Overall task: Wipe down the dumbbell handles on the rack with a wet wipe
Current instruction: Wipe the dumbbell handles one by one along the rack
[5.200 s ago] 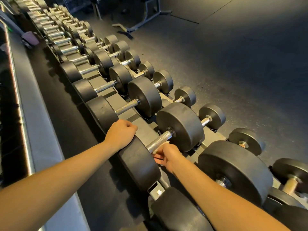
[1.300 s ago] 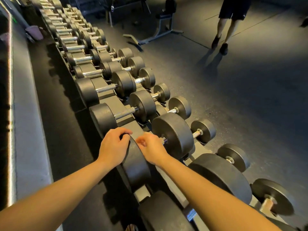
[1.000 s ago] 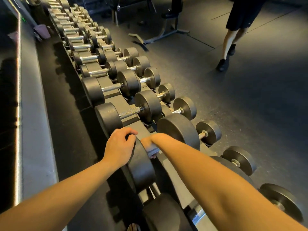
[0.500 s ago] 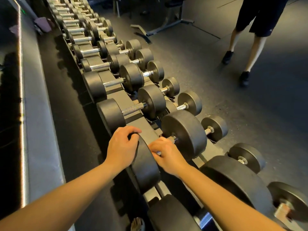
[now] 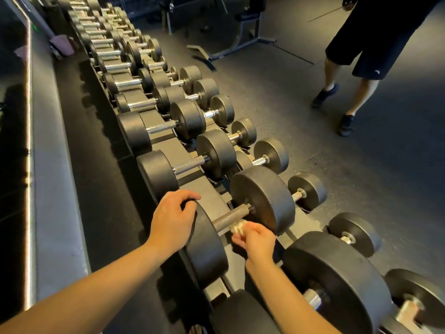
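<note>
1. Dim gym with a dark rubber floor [image 5: 325, 153]; a long black steel rack [image 5: 212, 201] of dumbbells runs away along the wall.
2. The right hand [image 5: 257, 239] pinches a small crumpled white wet wipe [image 5: 237, 226] in curled fingers, apparently touching the underside of the knurled steel handle [image 5: 230, 216].
3. The left hand [image 5: 172, 219] is curled over the rim of the same dumbbell's near round black head [image 5: 207, 249], bracing it.
4. The wipe is soft and limp, so it is best bunched round the bar. The knurling may snag it. The dumbbell looks heavy and unlikely to roll.

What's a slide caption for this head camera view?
Right hand holds a wet wipe at a dumbbell handle while the left hand grips its end weight.
</note>
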Demonstrator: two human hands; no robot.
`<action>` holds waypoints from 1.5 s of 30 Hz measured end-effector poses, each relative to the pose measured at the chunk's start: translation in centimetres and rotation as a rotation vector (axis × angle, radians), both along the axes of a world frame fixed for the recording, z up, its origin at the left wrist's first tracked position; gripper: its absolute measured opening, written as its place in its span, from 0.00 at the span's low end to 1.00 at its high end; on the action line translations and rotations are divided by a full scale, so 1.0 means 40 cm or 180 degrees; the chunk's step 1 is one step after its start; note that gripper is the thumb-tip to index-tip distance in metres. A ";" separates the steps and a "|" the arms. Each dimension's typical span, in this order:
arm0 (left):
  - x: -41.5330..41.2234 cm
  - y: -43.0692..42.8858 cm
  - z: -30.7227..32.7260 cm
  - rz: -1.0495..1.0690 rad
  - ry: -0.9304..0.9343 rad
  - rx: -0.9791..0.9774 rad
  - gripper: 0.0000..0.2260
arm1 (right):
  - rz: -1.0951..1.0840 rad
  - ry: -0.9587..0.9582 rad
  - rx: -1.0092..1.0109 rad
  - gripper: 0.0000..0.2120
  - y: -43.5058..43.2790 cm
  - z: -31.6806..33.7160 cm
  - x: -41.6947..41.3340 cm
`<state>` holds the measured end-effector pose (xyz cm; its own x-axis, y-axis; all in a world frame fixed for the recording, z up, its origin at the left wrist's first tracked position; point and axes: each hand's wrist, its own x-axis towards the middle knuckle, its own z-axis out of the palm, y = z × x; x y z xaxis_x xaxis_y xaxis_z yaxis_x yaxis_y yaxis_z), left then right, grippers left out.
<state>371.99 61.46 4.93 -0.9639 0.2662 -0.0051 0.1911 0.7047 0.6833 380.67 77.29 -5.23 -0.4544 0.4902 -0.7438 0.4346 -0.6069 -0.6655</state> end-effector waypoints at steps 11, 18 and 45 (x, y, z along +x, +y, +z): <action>-0.001 0.004 0.001 0.0059 -0.0014 -0.0017 0.13 | -0.1208 0.0328 -0.1733 0.04 0.044 0.101 -0.058; 0.001 0.004 0.006 0.0035 0.0009 -0.0015 0.13 | -0.1327 -0.0192 -0.1444 0.10 0.021 0.089 -0.132; 0.003 0.002 0.004 0.0052 0.0002 0.0000 0.13 | 0.3469 -0.0198 0.4433 0.27 0.015 0.119 -0.026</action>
<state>372.12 61.56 5.10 -0.9682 0.2503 -0.0046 0.1798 0.7077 0.6833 379.64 77.90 -0.48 -0.9656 0.2379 -0.1050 0.2599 0.8975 -0.3563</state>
